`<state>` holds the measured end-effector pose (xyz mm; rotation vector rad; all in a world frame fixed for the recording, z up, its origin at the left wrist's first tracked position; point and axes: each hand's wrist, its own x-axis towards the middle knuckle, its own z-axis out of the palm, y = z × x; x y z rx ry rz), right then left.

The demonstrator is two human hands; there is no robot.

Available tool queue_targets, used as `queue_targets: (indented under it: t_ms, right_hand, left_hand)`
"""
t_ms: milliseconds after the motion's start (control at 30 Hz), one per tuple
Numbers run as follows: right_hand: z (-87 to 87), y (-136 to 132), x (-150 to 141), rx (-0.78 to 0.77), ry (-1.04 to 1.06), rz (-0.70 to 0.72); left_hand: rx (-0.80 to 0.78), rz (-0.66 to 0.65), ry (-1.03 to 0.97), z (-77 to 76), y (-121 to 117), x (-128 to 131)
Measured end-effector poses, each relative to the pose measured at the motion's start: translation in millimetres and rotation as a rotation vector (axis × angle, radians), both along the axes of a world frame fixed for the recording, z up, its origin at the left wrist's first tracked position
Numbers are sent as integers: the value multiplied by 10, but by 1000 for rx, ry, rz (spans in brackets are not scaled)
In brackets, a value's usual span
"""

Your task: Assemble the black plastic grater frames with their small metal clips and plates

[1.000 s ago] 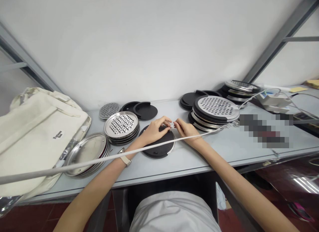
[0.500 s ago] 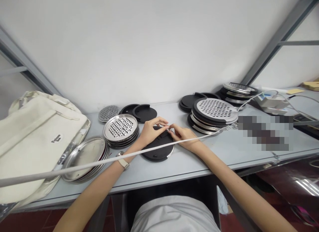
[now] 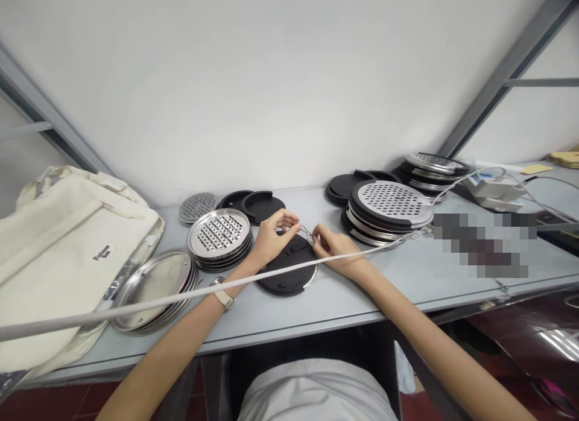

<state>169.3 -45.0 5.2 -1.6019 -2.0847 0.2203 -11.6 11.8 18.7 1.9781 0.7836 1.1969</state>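
Observation:
In front of me a round black disc lies on the table with a metal edge showing at its right rim. Just above its far side, my left hand pinches a thin metal ring between thumb and fingers. My right hand is closed at the fingertips on the other side of that ring. Its exact shape is too small to make out. Left of my hands stands a stack of round metal graters. A stack of black-rimmed graters stands to the right.
Metal plates are stacked at the left beside a cream cloth bag. More black discs lie by the wall. A white cable crosses in front of my forearms. Small metal rings lie right of the graters.
My fingertips have drawn slightly apart, and the thin ring now shows between them. The disc and the stacks have stayed in place.

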Motion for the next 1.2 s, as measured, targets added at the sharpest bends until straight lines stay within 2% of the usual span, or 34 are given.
queue_targets:
  t_ms: [167, 300, 400, 500, 600, 767, 833, 967, 1200]
  right_hand:
    - [18, -11, 8, 64, 80, 29]
    - [51, -15, -9, 165, 200, 116]
    - [57, -10, -17, 139, 237, 204]
    - [34, 8, -12, 96, 268, 213]
    - [6, 35, -4, 115, 290, 190]
    - [-21, 69, 15, 154, 257, 186]
    - [-37, 81, 31, 154, 238, 169]
    - [-64, 91, 56, 131, 215, 199]
    - [23, 34, 23, -4, 290, 246]
  left_hand:
    - [15, -6, 25, 12, -14, 5]
    - [25, -31, 58, 32, -29, 1]
    - [22, -50, 70, 32, -28, -1]
    - [42, -66, 106, 26, -35, 5]
    - [148, -41, 217, 41, -70, 8]
    - [472, 101, 558, 148, -156, -52]
    - [539, 64, 703, 185, -167, -96]
    - [511, -49, 853, 170, -138, -156]
    - [458, -116, 847, 101, -95, -147]
